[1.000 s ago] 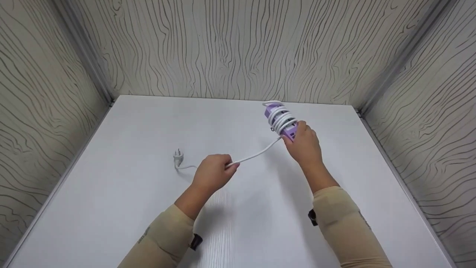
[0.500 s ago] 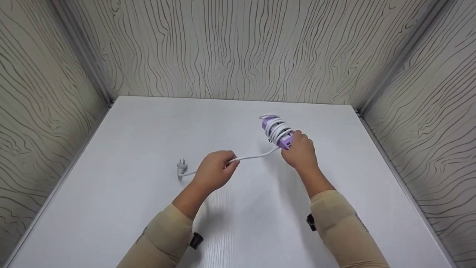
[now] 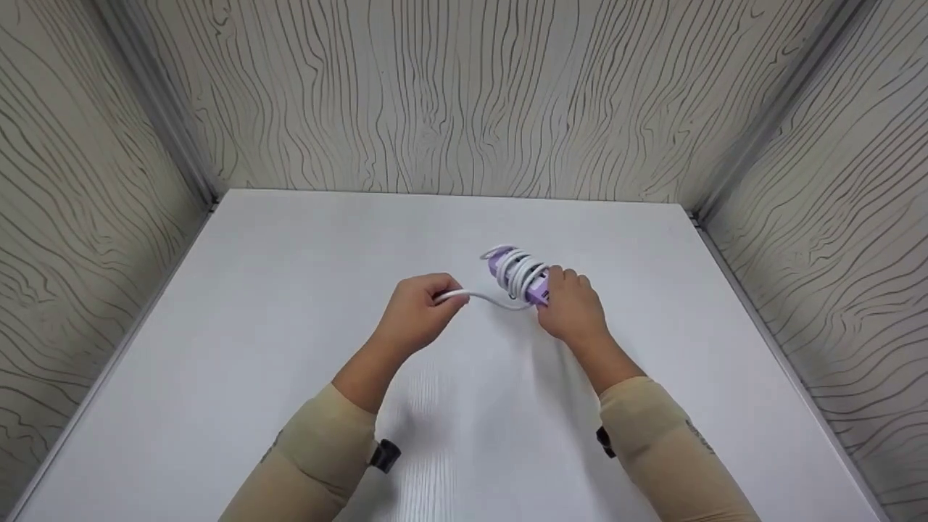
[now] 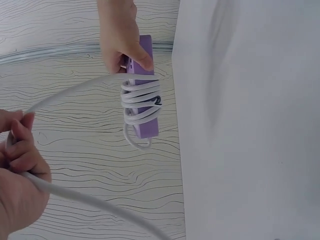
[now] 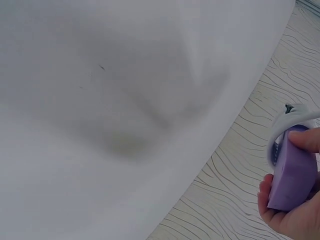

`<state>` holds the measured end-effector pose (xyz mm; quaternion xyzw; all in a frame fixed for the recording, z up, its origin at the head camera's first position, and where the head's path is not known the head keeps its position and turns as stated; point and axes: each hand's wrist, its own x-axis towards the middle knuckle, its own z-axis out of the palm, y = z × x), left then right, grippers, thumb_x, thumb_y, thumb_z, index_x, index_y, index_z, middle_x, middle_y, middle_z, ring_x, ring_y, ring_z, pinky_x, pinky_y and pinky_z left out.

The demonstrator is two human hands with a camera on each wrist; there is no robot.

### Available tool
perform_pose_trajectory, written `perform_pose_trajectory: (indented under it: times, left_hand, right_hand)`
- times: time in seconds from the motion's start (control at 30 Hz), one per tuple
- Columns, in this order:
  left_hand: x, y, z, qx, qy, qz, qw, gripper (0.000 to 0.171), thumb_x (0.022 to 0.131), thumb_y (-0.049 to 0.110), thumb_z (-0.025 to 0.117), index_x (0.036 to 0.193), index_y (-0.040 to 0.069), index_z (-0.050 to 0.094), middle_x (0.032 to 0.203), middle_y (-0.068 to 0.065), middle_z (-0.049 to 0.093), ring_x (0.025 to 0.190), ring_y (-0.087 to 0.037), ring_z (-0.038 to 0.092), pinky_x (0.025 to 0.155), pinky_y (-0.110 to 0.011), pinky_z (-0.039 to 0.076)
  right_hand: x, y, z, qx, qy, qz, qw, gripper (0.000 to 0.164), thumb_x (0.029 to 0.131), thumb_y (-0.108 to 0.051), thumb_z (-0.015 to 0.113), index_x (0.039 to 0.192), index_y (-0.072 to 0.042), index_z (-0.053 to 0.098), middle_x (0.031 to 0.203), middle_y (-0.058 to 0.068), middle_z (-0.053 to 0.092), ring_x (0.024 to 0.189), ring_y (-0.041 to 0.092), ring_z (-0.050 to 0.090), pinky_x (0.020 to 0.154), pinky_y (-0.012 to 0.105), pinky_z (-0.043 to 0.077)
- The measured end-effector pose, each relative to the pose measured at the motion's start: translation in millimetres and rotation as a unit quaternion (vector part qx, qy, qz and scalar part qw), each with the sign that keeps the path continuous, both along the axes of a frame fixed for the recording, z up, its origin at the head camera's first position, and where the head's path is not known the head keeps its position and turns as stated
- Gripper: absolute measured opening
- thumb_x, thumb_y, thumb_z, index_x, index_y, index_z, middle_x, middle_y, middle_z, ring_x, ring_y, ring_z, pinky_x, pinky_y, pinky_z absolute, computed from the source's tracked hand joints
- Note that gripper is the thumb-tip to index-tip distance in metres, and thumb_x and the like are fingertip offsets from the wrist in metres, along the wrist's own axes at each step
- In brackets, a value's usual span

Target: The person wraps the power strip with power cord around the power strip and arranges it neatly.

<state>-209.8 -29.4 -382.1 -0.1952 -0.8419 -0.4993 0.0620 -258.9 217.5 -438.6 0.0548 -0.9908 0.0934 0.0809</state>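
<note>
A purple power strip (image 3: 538,291) with white cord wound several times round its middle is held up over the table. My right hand (image 3: 575,304) grips its near end; in the right wrist view the thumb and fingers wrap that purple end (image 5: 294,172). To the left, my left hand (image 3: 420,312) pinches the loose run of white cord (image 3: 478,296), which bows slackly between the two hands. In the left wrist view the cord (image 4: 95,202) passes through the curled fingers (image 4: 22,150) and trails off below. The plug is out of sight in all views.
A white table (image 3: 254,304) lies beneath both hands. Wood-grain patterned panels (image 3: 435,94) close it in at the back and on both sides, with grey metal posts (image 3: 156,101) at the corners.
The power strip and right hand have moved left and nearer to me, while the left hand rose slightly. The cord between them went slack, and the plug passed out of sight behind the left hand.
</note>
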Motion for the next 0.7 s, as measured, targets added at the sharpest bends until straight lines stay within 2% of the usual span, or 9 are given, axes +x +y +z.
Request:
perform_pose_trajectory:
  times: [0.27, 0.4, 0.6, 0.7]
  left_hand:
    - [-6.0, 0.5, 7.6, -0.027, 0.058, 0.023, 0.9977, 0.013, 0.087, 0.020, 0.062, 0.077, 0.013, 0.064, 0.060, 0.006, 0.043, 0.057, -0.009, 0.041, 0.053, -0.024, 0.037]
    - [-6.9, 0.7, 11.3, -0.044, 0.083, 0.026, 0.9953, 0.014, 0.087, 0.021, 0.062, 0.078, 0.012, 0.066, 0.062, 0.006, 0.046, 0.058, -0.009, 0.042, 0.054, -0.025, 0.038]
    - [-11.5, 2.6, 17.3, -0.052, 0.116, 0.026, 0.9915, 0.012, 0.087, 0.020, 0.063, 0.077, 0.013, 0.065, 0.063, 0.005, 0.049, 0.060, -0.010, 0.043, 0.055, -0.025, 0.039]
    - [-14.9, 2.5, 17.6, -0.050, 0.124, 0.028, 0.9906, 0.012, 0.087, 0.020, 0.063, 0.078, 0.012, 0.065, 0.064, 0.005, 0.049, 0.060, -0.010, 0.044, 0.056, -0.025, 0.039]
  right_hand:
    - [9.7, -10.8, 3.1, 0.057, -0.046, 0.062, 0.995, 0.054, 0.079, -0.023, 0.066, 0.123, 0.000, 0.045, 0.105, 0.018, 0.055, 0.096, 0.032, 0.051, 0.080, 0.046, 0.044]
    - [13.7, -14.8, 6.5, 0.080, -0.052, 0.086, 0.992, 0.055, 0.078, -0.022, 0.067, 0.124, -0.001, 0.046, 0.104, 0.016, 0.055, 0.095, 0.030, 0.052, 0.080, 0.045, 0.044]
    - [21.4, -21.1, 9.7, 0.106, -0.053, 0.139, 0.983, 0.047, 0.076, -0.020, 0.068, 0.117, -0.005, 0.051, 0.093, 0.011, 0.057, 0.086, 0.025, 0.052, 0.075, 0.042, 0.046]
    - [25.6, -25.3, 11.3, 0.116, -0.069, 0.162, 0.978, 0.044, 0.077, -0.021, 0.068, 0.115, -0.008, 0.053, 0.092, 0.007, 0.057, 0.085, 0.022, 0.052, 0.076, 0.040, 0.046]
